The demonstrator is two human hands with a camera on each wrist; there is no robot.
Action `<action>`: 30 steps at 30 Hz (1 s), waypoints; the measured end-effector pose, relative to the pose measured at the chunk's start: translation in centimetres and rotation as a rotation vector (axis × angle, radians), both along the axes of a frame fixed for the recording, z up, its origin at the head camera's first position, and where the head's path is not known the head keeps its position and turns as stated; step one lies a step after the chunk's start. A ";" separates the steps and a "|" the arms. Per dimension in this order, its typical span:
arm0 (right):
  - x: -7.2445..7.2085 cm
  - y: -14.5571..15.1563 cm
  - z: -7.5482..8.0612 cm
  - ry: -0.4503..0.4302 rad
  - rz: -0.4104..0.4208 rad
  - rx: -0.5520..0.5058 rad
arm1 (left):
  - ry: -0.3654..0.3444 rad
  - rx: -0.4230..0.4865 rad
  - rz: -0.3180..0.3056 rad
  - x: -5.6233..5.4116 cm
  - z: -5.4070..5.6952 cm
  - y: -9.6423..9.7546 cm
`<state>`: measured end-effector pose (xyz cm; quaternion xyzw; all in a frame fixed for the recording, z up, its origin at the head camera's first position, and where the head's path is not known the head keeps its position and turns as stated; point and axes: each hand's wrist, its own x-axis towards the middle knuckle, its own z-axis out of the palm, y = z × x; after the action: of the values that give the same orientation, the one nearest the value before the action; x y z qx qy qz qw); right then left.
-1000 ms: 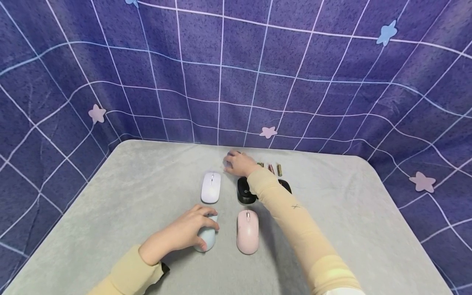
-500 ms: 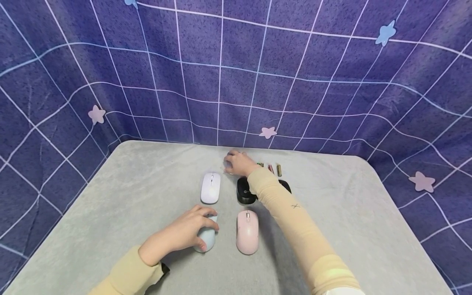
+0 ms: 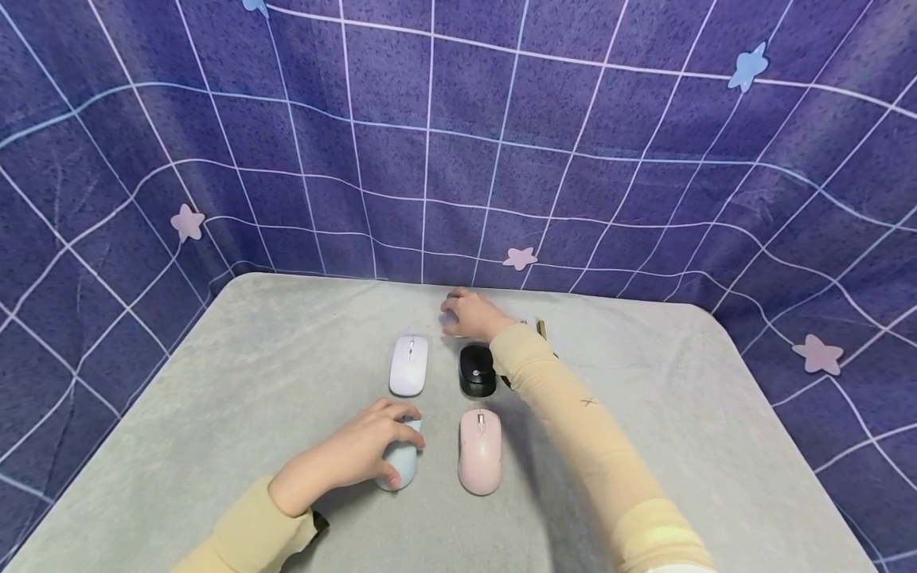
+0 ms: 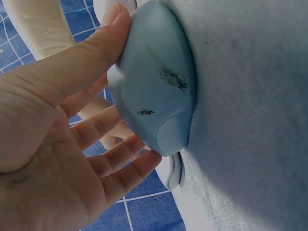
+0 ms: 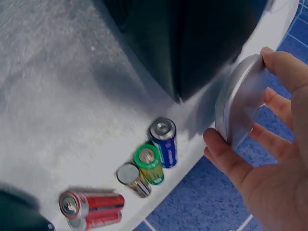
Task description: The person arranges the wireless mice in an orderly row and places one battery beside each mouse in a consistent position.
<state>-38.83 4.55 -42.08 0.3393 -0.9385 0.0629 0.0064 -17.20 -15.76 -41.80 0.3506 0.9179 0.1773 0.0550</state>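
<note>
My left hand point(image 3: 368, 442) grips a light blue mouse point(image 4: 154, 82) with thumb and fingers on its sides; dark scuffs mark the shell in the left wrist view. At the far side of the table, my right hand point(image 3: 476, 314) pinches a thin, rounded, silvery-grey piece point(image 5: 240, 98) by its edges; its kind is unclear. Close by stands a black mouse point(image 3: 477, 368), a large dark shape in the right wrist view. Near the fingers are a blue battery point(image 5: 166, 149), a green-topped battery point(image 5: 150, 166), a silver-ended battery point(image 5: 134, 180) and red batteries point(image 5: 98, 206).
A white mouse point(image 3: 409, 364) lies left of the black one, and a pink mouse point(image 3: 480, 451) in front of it. The right sleeve point(image 3: 580, 422) crosses over other things. A blue gridded curtain point(image 3: 458, 159) hangs behind the grey table point(image 3: 680, 414).
My right hand has shifted slightly right and away, and its sleeve now covers more of the batteries. The left hand stays on the light blue mouse.
</note>
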 end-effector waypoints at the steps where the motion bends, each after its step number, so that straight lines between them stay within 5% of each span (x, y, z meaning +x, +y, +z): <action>1: 0.0 0.1 0.2 0.008 0.005 -0.004 | -0.003 0.001 0.000 0.0 0.0 0.0; 17: -0.1 1.9 2.3 0.028 -0.016 -0.048 | 0.011 0.010 -0.002 0.0 -0.1 0.0; 30: 3.1 3.8 6.4 0.008 -0.022 -0.064 | -0.010 0.011 -0.002 0.0 0.1 0.0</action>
<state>-35.77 8.32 -35.65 0.3287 -0.9398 0.0912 0.0218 -17.18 -15.73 -41.72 0.3510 0.9163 0.1839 0.0578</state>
